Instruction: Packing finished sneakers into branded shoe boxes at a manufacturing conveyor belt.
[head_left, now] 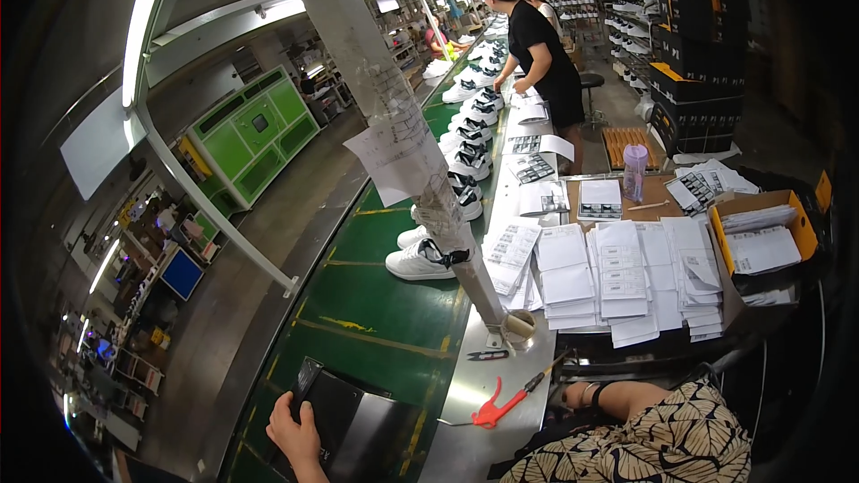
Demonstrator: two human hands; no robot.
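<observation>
My left hand [295, 434] is at the lower left, its fingers bent against the near-left edge of a black cardboard box [338, 407] and closed on it. The box lies on the green conveyor belt [358, 340], and a greyer, shiny panel shows on its right part. My right hand [573, 395] is by the dark edge of the work table, below the stacks of paper, with a dark band at the wrist. Its fingers are hidden in shadow, so what they touch cannot be seen. Nearest to it lies a red air blow gun [499, 407] on the metal ledge.
White sneakers [420, 259] line the belt beyond a slanted post [412, 152]. Thread snips [488, 355] lie at its foot. Stacked papers [622, 268], a purple bottle [634, 170] and an orange-black box of papers [761, 237] stand right. A co-worker [541, 45] stands beside the belt.
</observation>
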